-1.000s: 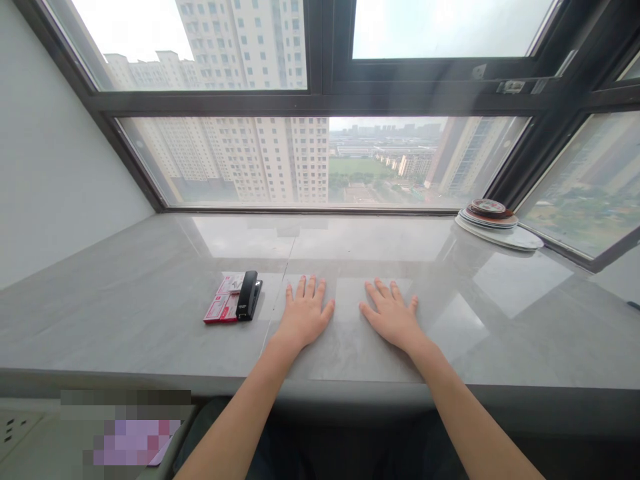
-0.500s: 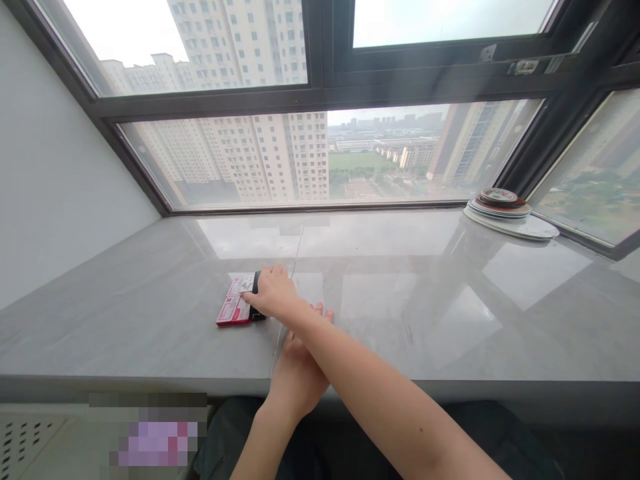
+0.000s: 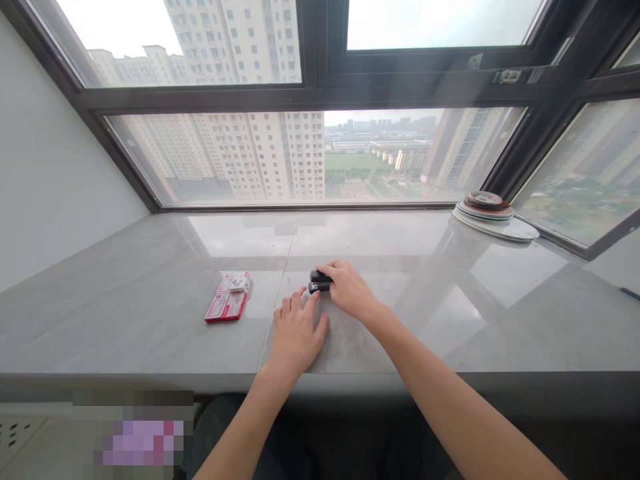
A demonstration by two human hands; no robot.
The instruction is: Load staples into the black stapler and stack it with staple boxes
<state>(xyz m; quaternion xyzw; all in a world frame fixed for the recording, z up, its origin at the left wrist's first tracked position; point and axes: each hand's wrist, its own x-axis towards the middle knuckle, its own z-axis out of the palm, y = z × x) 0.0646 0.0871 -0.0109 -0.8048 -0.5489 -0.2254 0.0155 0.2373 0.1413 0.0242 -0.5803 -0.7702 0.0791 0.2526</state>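
Observation:
A black stapler [image 3: 321, 287] lies on the grey stone sill, with two dark bars showing and its right end covered by my fingers. My right hand [image 3: 351, 291] is closed around that end. Just in front and to the left, my left hand [image 3: 296, 328] has its fingers spread, the index fingertip close to the stapler's near left end; whether it touches I cannot tell. Left of both hands sit several small red-and-white boxes [image 3: 226, 307] side by side, a smaller white box [image 3: 240, 283] on top at the back right.
A stack of plates [image 3: 493, 230] stands in the far right corner by the window frame [image 3: 200, 101]. The sill's front edge [image 3: 450, 381] runs across before me. A white wall [image 3: 60, 180] bounds the left side. A thin dark object [image 3: 631, 293] shows at the right edge.
My right hand has moved right with the stapler, away from the boxes. My left hand, earlier under the right forearm, has shifted forward and its fingers are spread beside the stapler.

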